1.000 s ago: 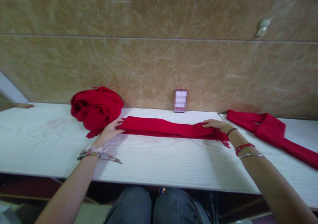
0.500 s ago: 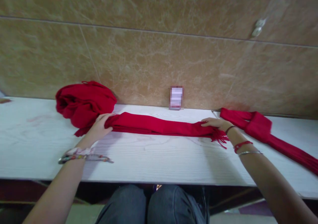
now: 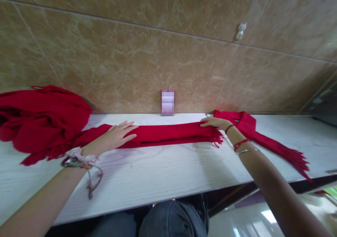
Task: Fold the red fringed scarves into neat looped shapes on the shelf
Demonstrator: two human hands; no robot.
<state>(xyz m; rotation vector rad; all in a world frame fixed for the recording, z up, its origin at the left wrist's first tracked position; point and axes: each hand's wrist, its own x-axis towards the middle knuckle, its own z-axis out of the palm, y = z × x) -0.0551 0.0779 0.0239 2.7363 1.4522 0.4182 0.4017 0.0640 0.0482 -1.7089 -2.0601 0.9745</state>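
Note:
A long red scarf (image 3: 168,136), folded into a narrow strip with fringe at its right end, lies across the white wood-grain table. My left hand (image 3: 113,137) lies flat over the strip's left part, fingers stretched out and a little apart. At the fringed end, my right hand (image 3: 214,122) has its fingers closed on the scarf's upper edge; the fingertips are partly hidden. Left of the strip sits a bunched heap of red scarves (image 3: 52,117) with fringe at its front. Right of my right hand lies another red scarf (image 3: 271,142), loosely folded, its fringe toward the front edge.
A small blurred pale label or card (image 3: 167,102) stands against the brown marble-tiled wall (image 3: 126,65) behind the table (image 3: 158,174). A small fitting (image 3: 240,31) is fixed higher on the wall. My knees (image 3: 171,219) are under the table's front edge.
My left hand has slid right along the strip and its fingers have opened out flat. My right hand stays at the fringed end. The camera view has turned to the right.

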